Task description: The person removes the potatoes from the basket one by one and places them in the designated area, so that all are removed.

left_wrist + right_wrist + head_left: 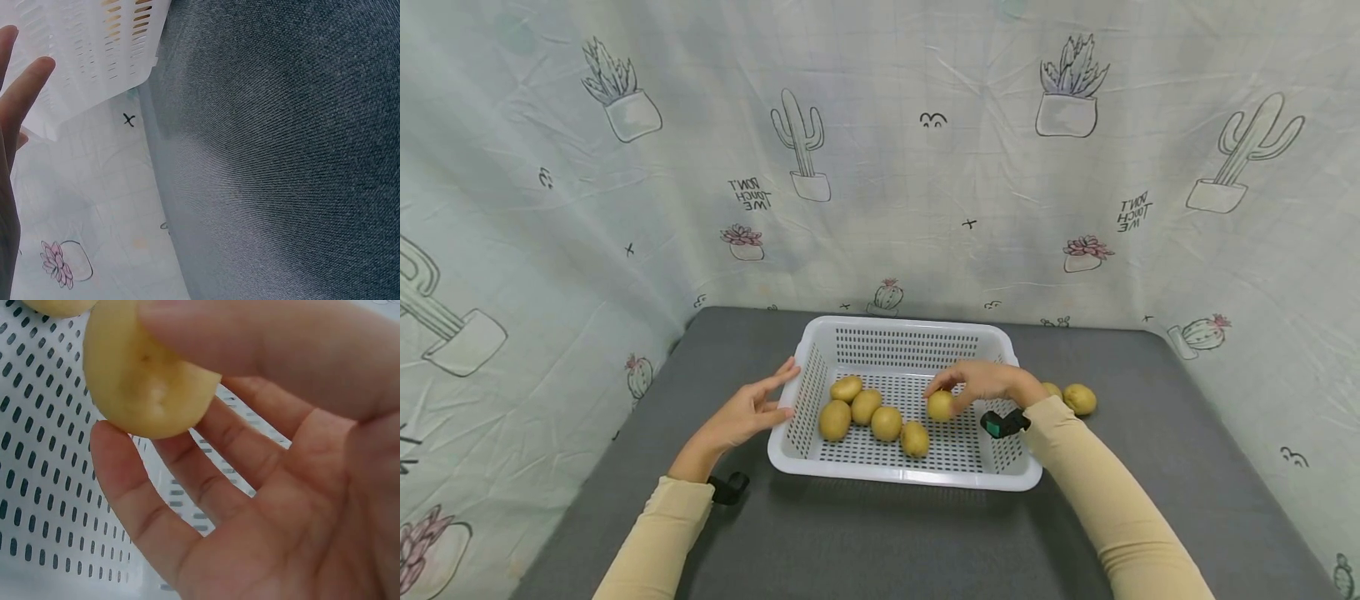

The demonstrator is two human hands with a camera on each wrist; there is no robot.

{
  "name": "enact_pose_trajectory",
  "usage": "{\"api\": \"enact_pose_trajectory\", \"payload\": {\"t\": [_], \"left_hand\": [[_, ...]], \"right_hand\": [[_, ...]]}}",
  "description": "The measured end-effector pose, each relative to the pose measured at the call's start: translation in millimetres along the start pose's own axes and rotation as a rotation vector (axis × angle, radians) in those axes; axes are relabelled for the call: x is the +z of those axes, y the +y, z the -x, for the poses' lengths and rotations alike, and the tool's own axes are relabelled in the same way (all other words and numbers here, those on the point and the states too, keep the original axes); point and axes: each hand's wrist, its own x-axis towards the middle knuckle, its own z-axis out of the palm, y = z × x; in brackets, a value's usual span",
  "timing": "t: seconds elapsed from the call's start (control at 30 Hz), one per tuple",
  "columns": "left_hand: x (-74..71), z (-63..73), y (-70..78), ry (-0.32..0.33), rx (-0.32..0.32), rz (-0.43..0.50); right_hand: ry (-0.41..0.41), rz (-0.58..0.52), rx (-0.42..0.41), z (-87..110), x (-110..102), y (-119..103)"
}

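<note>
A white perforated plastic basket stands on the grey table. Inside its right half, my right hand holds a yellow potato between thumb and fingers. The right wrist view shows that potato close up, the thumb on top and the curled fingertips against its far side. Several other potatoes lie in the basket's left and middle part. My left hand is at the basket's left rim, its fingers spread and fairly straight, fingertips right at the rim. In the left wrist view its fingers overlap the basket wall.
Two more potatoes lie on the table to the right of the basket, one partly hidden behind the right forearm. A patterned curtain with cactus drawings hangs behind and at both sides of the grey table.
</note>
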Motion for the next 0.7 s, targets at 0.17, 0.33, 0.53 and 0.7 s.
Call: {"api": "enact_pose_trajectory", "payload": {"t": [0.17, 0.33, 0.53, 0.7], "left_hand": [[0.4, -0.7, 0.1, 0.001, -0.005, 0.005], [-0.1, -0.4, -0.3, 0.001, -0.005, 0.011], [0.1, -0.2, 0.7, 0.0, -0.009, 0.004], [0.0, -0.1, 0.8, 0.004, -0.019, -0.001]], "right_hand": [[0.066, -0.019, 0.024, 4.1, -1.4, -2.6], [0.11, -0.076, -0.011, 7.3, -0.9, -4.4], [0.156, -0.167, -0.051, 9.8, -0.8, -4.9], [0.197, -0.234, -0.108, 15.3, -1.3, -7.1]]}}
